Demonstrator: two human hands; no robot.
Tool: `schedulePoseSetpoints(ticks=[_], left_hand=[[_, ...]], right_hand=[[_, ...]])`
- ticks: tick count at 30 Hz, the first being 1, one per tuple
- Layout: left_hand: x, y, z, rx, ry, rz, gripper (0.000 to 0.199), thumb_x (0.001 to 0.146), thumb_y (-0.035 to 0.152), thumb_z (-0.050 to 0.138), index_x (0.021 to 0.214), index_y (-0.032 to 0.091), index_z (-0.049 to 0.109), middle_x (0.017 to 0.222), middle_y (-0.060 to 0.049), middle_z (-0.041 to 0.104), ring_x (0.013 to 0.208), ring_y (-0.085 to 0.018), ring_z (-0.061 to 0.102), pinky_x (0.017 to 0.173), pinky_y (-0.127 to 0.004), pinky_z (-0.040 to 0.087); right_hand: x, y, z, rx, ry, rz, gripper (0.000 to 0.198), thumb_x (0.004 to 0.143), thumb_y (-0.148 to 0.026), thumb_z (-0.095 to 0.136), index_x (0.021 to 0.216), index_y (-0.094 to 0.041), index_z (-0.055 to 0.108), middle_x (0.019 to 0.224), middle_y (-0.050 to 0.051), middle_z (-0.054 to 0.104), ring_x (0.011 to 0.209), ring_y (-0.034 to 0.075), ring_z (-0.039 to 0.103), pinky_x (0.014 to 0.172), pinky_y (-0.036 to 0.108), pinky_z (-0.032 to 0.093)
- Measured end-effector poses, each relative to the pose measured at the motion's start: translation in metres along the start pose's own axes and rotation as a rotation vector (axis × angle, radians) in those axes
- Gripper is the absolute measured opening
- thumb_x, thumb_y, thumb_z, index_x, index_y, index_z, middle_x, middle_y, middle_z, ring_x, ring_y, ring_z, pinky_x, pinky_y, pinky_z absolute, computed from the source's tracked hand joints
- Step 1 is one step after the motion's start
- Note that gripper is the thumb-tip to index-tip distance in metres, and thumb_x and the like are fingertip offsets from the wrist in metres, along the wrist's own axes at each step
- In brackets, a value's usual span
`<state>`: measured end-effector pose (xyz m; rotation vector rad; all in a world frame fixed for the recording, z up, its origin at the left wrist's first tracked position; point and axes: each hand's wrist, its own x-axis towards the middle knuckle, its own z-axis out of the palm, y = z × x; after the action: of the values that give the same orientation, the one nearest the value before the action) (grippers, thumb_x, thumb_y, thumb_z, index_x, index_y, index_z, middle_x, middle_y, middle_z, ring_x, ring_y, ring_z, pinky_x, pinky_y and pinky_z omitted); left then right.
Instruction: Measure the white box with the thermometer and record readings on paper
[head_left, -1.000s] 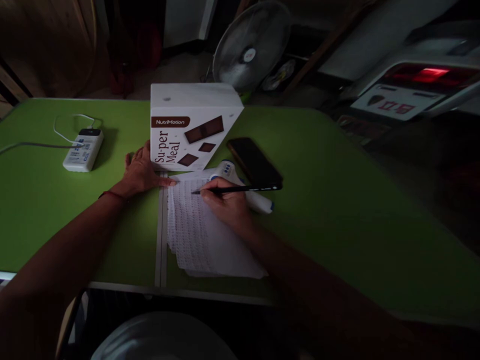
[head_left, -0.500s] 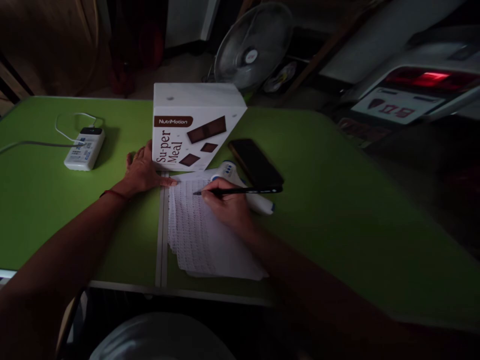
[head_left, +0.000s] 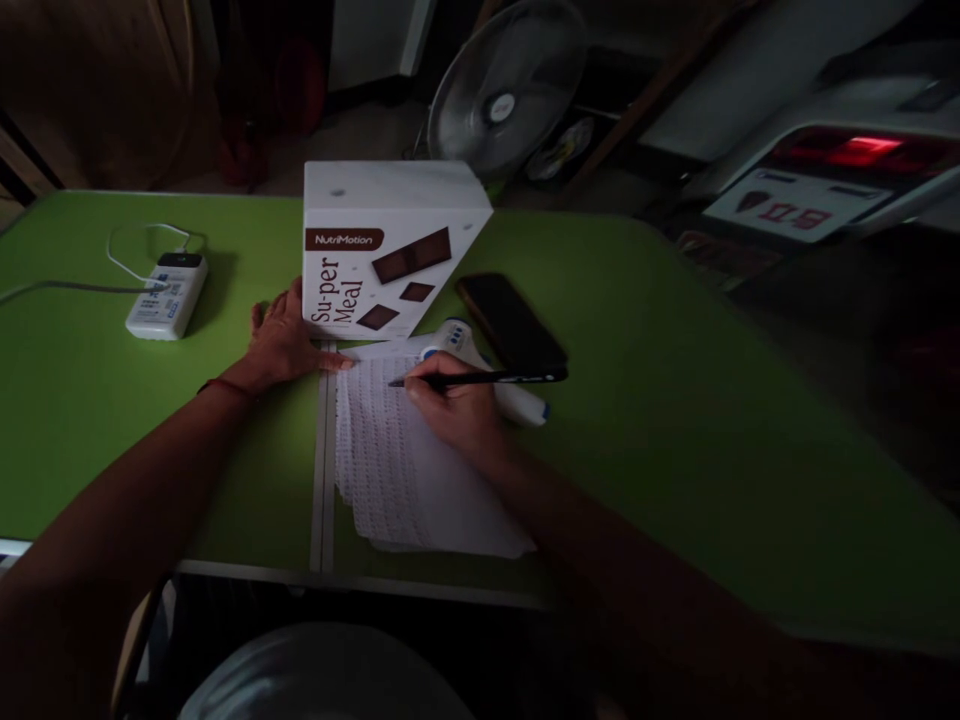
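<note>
My right hand [head_left: 457, 405] pinches a black pen [head_left: 499, 377], its tip at the handwritten rows on a stack of paper sheets [head_left: 390, 460]. Rows of small writing fill the left part of the top sheet; its right part is blank where it shows. My left hand [head_left: 283, 340] lies spread on the green table, the thumb on the paper's upper left corner and the fingers beside a white box [head_left: 390, 270] marked "Super Meal". Partly behind my right hand lies a white handheld device with blue trim [head_left: 454, 342], which looks like an infrared thermometer.
A dark phone [head_left: 514, 322] lies right of the box. On the left of the green table [head_left: 652, 420] a white power bank [head_left: 169, 297] has cables attached. Beyond the far edge stand a fan [head_left: 506, 85] and, at right, a vehicle's rear with a red light [head_left: 870, 150].
The pen's tip has shifted very slightly along the writing. The whole view has moved a little; my left hand stays in place on the paper's corner.
</note>
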<state>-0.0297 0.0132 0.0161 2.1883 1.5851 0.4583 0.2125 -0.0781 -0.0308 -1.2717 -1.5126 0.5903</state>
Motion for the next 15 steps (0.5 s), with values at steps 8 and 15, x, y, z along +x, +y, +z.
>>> schedulePoseSetpoints(ticks=[8,15], left_hand=[[0.003,-0.01,0.005,-0.044,0.049,0.055,0.131,0.052,0.077,0.104,0.157,0.023,0.047,0.161,-0.022,0.059,0.157,-0.057,0.046,0.138,-0.077,0.018],[0.003,-0.01,0.005,-0.046,0.049,0.052,0.13,0.051,0.078,0.103,0.155,0.024,0.048,0.163,-0.023,0.058,0.158,-0.057,0.045,0.138,-0.077,0.017]], right_hand=[[0.001,0.002,-0.001,0.023,0.025,0.065,0.009,0.077,-0.025,0.065,0.07,-0.027,0.06,0.062,-0.003,0.056,0.06,0.017,0.05,0.058,0.032,0.045],[0.001,0.001,0.0,-0.004,0.04,0.096,0.012,0.074,-0.021,0.067,0.067,-0.026,0.058,0.063,-0.003,0.056,0.064,0.017,0.052,0.062,0.032,0.047]])
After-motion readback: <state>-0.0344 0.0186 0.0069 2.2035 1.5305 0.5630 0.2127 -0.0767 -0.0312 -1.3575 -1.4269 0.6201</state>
